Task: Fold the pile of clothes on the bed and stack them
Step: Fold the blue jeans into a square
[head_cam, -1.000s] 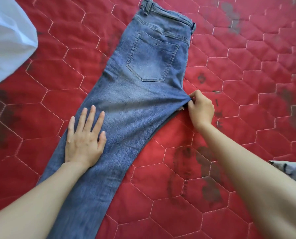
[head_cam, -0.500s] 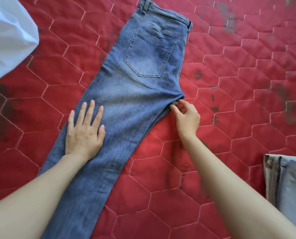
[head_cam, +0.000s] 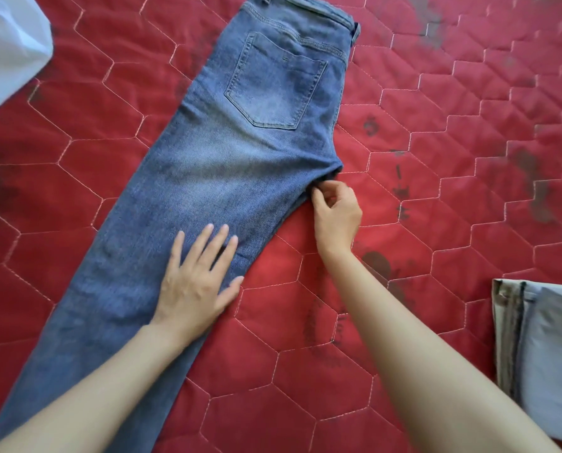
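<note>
Tucking the crotch point is the step we judge to be in hand, and doing it well depends on both hands working together. The jeans (head_cam: 227,178) lie back-pocket-up on the red quilted bed (head_cam: 436,165), already doubled leg over leg, running on a slant from the waistband at the bed's far edge down toward its near left corner. Our left hand (head_cam: 197,282) lies flat and spread on the thigh of the jeans, its grip released, holding nothing, only pressing the denim down. Our right hand (head_cam: 336,212) sits at the right edge of the jeans, thumb and fingertips pinched on the small jutting point of the crotch seam, so its grip is grasping the jeans there.

To do this cleanly, we keep the left palm weighted so the leg does not slide while the right hand works. We fold the pinched point inward, over the seat, until the right edge runs in one straight line from waistband to hem. We then smooth that edge flat before lifting either hand; a bulge left here would probably make the later folds lumpy and the stack uneven.

A folded pale garment (head_cam: 541,351) rests at the bed's right edge, most likely the stack we add to. Something white (head_cam: 8,44) sits at the far left corner; we cannot tell what it is.
</note>
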A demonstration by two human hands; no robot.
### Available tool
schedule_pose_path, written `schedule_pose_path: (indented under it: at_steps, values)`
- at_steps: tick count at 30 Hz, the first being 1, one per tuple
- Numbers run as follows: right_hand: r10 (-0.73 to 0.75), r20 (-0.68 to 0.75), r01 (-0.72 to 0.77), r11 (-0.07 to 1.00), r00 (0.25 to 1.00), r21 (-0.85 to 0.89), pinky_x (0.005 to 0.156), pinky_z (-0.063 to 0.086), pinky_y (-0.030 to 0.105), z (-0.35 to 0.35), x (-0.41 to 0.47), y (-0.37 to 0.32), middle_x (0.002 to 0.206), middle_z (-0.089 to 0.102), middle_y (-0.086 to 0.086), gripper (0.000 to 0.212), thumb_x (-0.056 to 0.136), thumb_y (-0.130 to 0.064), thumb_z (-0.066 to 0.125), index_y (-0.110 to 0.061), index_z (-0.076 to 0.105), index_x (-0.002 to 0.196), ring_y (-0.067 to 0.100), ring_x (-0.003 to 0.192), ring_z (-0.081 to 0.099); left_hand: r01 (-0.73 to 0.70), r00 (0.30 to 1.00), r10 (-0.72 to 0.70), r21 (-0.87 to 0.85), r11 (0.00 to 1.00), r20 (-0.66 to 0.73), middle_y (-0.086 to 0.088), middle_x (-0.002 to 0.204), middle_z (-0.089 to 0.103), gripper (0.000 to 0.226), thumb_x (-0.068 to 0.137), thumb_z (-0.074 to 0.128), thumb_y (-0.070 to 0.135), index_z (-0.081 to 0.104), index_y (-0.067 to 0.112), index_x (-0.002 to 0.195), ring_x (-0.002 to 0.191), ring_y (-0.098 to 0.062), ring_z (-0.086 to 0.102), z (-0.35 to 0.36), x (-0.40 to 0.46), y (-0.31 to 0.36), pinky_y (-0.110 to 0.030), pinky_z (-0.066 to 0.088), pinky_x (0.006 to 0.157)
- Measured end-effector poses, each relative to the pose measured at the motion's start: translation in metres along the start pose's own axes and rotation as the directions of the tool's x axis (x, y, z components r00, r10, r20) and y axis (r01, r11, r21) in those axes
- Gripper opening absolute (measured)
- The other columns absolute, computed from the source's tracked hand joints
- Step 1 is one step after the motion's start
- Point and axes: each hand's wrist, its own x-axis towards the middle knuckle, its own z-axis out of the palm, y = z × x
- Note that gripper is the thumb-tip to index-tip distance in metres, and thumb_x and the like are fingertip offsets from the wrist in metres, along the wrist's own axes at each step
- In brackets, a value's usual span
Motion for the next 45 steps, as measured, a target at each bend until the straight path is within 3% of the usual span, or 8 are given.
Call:
schedule_pose_path:
  at_steps: [5,12,21,24,27,33,40,45]
  values:
    - [-0.024,-0.048,0.019,0.994,0.999,-0.104,0.074,0.04,0.027,-0.008,0.032,0.003,0.101,0.058,-0.004,0.045,0.087,-0.029,0.064,-0.029,0.052,0.13,0.012,0.081,0.055,0.058,0.977,-0.072,-0.072,0.996,-0.203,-0.004,0.101,0.067,0.023,0.084,0.062,0.031,0.071,0.012,0.096,0.094,-0.028,0.061,-0.001,-0.008,0.025,-0.042,0.043,0.084]
    - [-0.111,0.071,0.127,0.944,0.991,-0.304,0.071,0.042,0.03,-0.019,0.07,0.004,0.094,0.067,-0.002,0.015,0.084,-0.024,0.062,-0.025,0.071,0.096,0.018,0.09,0.062,0.215,0.967,-0.234,-0.174,0.961,-0.096,-0.003,0.076,0.063,0.023,0.088,0.057,0.029,0.069,0.01,0.084,0.071,-0.028,0.057,-0.011,-0.02,0.029,-0.04,0.048,0.065]
    - [0.016,0.164,0.014,0.983,0.986,-0.182,0.078,0.047,0.026,-0.036,0.082,0.0,0.094,0.071,0.003,0.024,0.079,-0.009,0.063,-0.024,0.074,0.094,0.014,0.088,0.063,0.053,0.996,-0.059,-0.089,0.995,-0.066,-0.003,0.069,0.055,0.028,0.093,0.053,0.023,0.062,0.012,0.069,0.066,-0.027,0.053,-0.015,-0.02,0.034,-0.039,0.043,0.061]
    - [0.035,0.122,-0.006,0.972,0.992,-0.234,0.091,0.045,0.027,-0.04,0.075,-0.011,0.111,0.066,0.002,0.041,0.078,-0.003,0.052,-0.023,0.072,0.108,0.017,0.104,0.06,0.054,0.991,-0.068,-0.126,0.991,-0.113,-0.003,0.077,0.06,0.031,0.096,0.051,0.029,0.066,0.014,0.073,0.075,-0.027,0.057,-0.018,-0.011,0.032,-0.04,0.042,0.067]
    - [-0.224,0.043,0.226,0.927,0.974,-0.3,0.095,0.036,0.025,-0.028,0.061,-0.034,0.123,0.058,0.006,0.045,0.08,-0.002,0.048,-0.016,0.066,0.119,0.023,0.117,0.051,0.027,0.99,-0.043,-0.115,0.993,-0.135,-0.009,0.111,0.064,0.027,0.094,0.05,0.021,0.069,0.009,0.108,0.106,-0.032,0.059,-0.015,0.003,0.026,-0.044,0.044,0.09]
    - [-0.436,0.518,0.669,0.589,0.736,-0.454,0.118,0.011,0.047,0.054,0.011,-0.047,0.159,0.023,0.006,0.053,0.101,-0.042,0.035,-0.023,0.03,0.15,0.021,0.147,0.017,0.149,0.982,-0.154,0.054,0.987,0.112,-0.016,0.155,0.031,0.054,0.096,0.033,0.037,0.042,0.015,0.145,0.143,-0.034,0.027,0.011,0.061,0.009,-0.058,0.015,0.114]
    - [-0.292,0.451,0.535,0.534,0.843,-0.655,0.121,-0.004,0.041,0.004,0.035,0.014,0.163,0.003,0.002,0.059,0.103,-0.044,0.021,-0.018,0.008,0.155,0.013,0.149,-0.001,0.232,0.962,-0.242,0.091,0.969,0.129,-0.011,0.159,0.021,0.06,0.097,0.024,0.048,0.03,0.022,0.151,0.146,-0.036,0.016,0.021,0.045,0.001,-0.059,0.008,0.115]
    - [-0.426,0.437,0.61,0.522,0.792,-0.596,0.12,0.004,0.042,0.018,0.05,-0.027,0.158,0.023,0.01,0.051,0.103,-0.034,0.027,-0.012,0.03,0.15,0.022,0.148,0.015,0.257,0.96,-0.263,0.072,0.964,0.094,-0.011,0.16,0.016,0.057,0.1,0.023,0.042,0.026,0.017,0.152,0.148,-0.032,0.012,0.019,0.109,-0.012,-0.058,0.006,0.116]
